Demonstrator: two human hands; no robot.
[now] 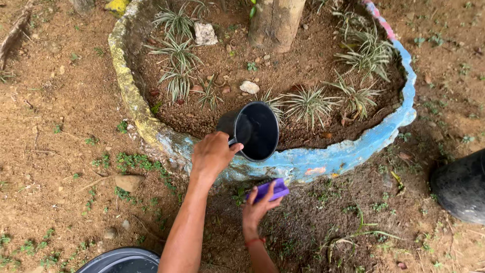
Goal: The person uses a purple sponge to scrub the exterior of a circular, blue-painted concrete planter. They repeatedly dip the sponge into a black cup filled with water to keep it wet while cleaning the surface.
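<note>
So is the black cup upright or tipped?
Tipped. The black cup, held by the left hand, lies on its side, its mouth facing the camera; inside looks dark, contents cannot be told.

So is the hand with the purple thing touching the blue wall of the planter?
Apart. The head view shows the right hand holding the purple thing just below the planter wall, with dirt visible between them.
</note>
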